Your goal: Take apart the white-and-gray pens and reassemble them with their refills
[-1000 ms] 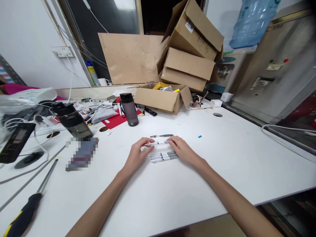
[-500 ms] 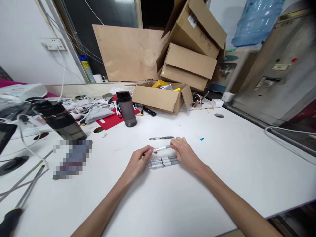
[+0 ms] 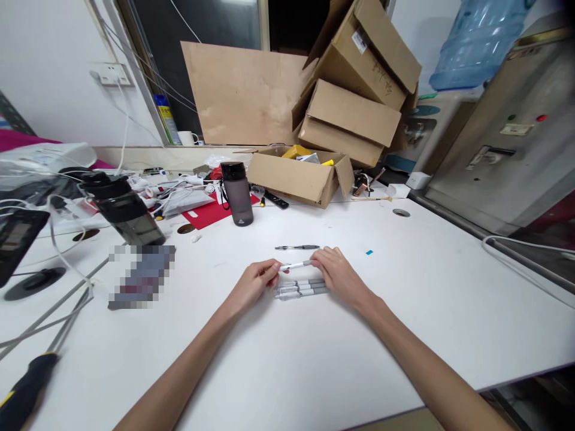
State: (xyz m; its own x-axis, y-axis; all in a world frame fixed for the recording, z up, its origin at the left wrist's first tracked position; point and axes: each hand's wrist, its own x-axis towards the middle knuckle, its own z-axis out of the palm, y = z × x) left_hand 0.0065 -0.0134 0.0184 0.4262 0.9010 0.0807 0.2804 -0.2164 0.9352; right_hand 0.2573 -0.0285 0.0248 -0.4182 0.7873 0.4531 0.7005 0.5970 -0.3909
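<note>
My left hand [image 3: 255,281] and my right hand [image 3: 338,272] hold one white-and-grey pen [image 3: 295,265] between them, each pinching an end just above the white table [image 3: 287,353]. Right below it, between my hands, a small row of similar grey pens [image 3: 300,288] lies side by side on the table. One dark pen [image 3: 297,247] lies alone a little farther away.
A smoky drink bottle [image 3: 237,193] and a larger dark bottle [image 3: 124,209] stand at the back left among cables and clutter. An open cardboard box [image 3: 299,175] and stacked cartons [image 3: 354,90] sit behind. A screwdriver [image 3: 31,383] lies at the front left.
Both hands have lifted the pen slightly off the table and now hold it tilted above the row of pens. The view has shifted a little.
</note>
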